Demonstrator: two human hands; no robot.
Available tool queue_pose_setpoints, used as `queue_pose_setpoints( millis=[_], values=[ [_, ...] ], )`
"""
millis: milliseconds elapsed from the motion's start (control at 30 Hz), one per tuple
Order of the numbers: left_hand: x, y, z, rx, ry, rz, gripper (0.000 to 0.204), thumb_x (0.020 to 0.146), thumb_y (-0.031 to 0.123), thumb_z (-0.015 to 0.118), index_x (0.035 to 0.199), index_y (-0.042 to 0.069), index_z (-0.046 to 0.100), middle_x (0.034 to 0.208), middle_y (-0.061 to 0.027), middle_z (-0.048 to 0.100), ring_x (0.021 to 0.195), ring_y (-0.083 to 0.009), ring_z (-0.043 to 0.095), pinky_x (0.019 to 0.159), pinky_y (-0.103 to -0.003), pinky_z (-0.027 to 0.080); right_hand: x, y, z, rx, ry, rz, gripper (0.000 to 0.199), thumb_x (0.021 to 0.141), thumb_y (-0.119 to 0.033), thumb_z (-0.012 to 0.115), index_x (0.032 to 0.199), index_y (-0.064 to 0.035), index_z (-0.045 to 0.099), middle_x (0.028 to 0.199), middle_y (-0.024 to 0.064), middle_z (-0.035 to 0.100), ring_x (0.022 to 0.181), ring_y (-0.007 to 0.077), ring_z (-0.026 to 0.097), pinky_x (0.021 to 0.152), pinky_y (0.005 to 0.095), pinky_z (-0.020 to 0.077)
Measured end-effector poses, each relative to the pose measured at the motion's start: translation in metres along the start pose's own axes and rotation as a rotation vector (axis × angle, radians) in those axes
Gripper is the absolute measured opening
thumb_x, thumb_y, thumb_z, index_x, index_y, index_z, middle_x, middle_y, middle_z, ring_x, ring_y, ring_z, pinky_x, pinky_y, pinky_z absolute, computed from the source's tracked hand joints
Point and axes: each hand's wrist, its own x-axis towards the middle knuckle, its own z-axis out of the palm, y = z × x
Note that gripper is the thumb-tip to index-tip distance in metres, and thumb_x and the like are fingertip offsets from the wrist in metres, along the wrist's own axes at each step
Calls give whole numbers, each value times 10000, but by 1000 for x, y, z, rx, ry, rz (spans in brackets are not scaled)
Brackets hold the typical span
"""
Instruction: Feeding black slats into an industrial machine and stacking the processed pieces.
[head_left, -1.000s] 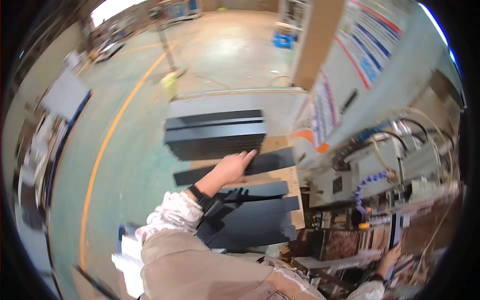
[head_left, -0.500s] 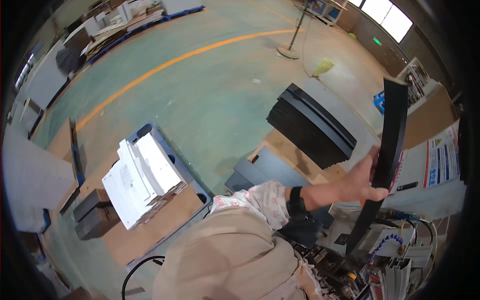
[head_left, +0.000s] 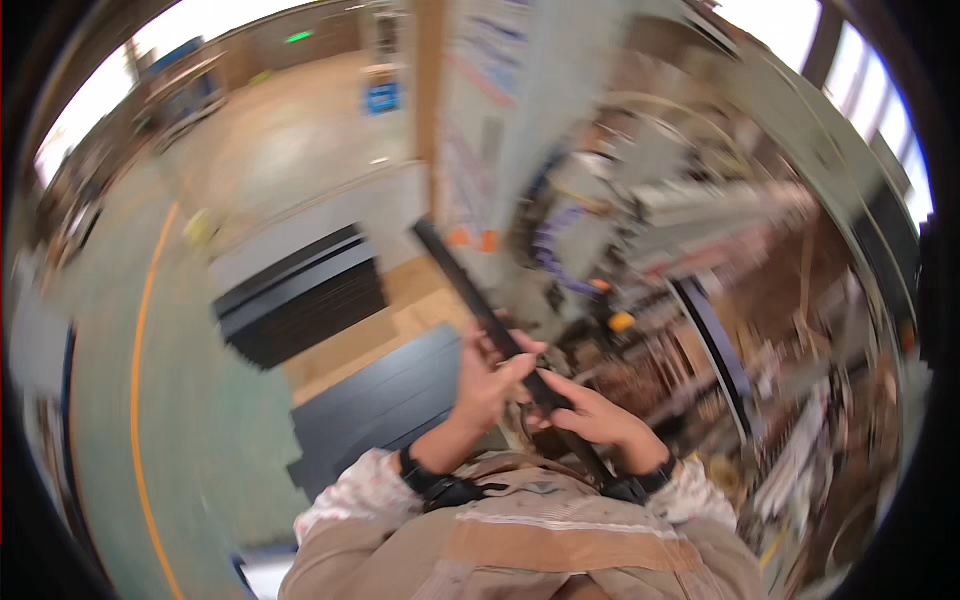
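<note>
You grip a slim, matte-black strip (head_left: 497, 328) in your left hand (head_left: 487, 380) and right hand (head_left: 605, 415), its ends jutting beyond toward eleven and five o'clock.

"Where does this view look from?"
"The person's head: the left of two side-by-side fisheyes, aimed down past the chest (head_left: 570, 545)."
"How near?"
"Close above the left hand (head_left: 487, 388) and right hand (head_left: 608, 420), just below centre, yet wide enough that the orange floor line (head_left: 139, 400) bends along the frame's left."
</note>
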Motion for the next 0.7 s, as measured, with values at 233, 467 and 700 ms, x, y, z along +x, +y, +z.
queue_pose_setpoints(
  millis=[233,467,700],
  values=[
    [-7,-32,-3,276,-307,-504,622,773,12,713,1320,64,421,1189,-169,582,1121,-269,566,966,-385,451,-83,25,-8,-430,420,-44,671,835,-302,697,1408,-92,419,1316,167,527,1195,274,522,1007,339,391],
    [-25,-38,-64,317,-79,-651,319,932,152,578,1211,20,500,1025,-137,643,927,-228,654,832,-346,538,-224,44,-14,-388,1062,18,676,718,-192,788,1331,-92,523,1253,87,570,1084,207,561,954,329,427],
    [-30,-50,-73,273,6,-646,222,949,145,552,1137,30,524,934,-117,657,834,-213,665,784,-341,551,-288,43,-14,-73,1529,-29,676,758,-104,727,1380,-71,464,1188,27,562,977,118,551,877,259,444]
  ],
)
